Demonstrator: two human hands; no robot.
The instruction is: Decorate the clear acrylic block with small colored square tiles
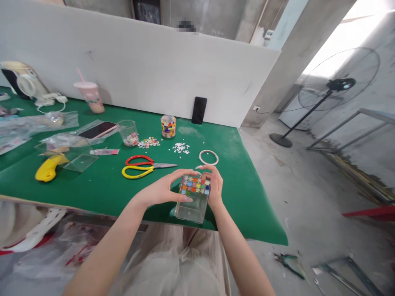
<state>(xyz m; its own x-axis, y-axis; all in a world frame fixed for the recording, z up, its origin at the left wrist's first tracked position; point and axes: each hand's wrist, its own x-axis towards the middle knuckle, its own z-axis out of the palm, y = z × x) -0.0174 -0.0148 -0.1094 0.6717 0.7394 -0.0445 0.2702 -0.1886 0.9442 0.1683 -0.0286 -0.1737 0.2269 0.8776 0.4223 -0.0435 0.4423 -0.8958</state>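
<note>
A clear plastic box [193, 205] lies tilted near the table's front edge, rows of colourful mosaic tiles and stars stuck across its far part. My left hand [166, 189] grips it from the left, thumb on the near face and fingers along the top edge. Around the right side wraps my right hand [215, 185], its fingers bent at the far edge and partly hidden. Just beyond is a roll of white tape [209, 158]. Scissors [148, 166] with one red and one yellow handle lie to the left. White tile pieces [181, 148] and mixed coloured pieces [149, 142] are scattered farther back.
Behind stand a mosaic-covered cup [168, 126], a clear cup of pieces [128, 133] and a black phone [199, 110] against the white partition [138, 65]. Leftward are another clear box [80, 161], a yellow tool [49, 167], a glue tube [106, 151], a phone [98, 130] and a pink tumbler [91, 96].
</note>
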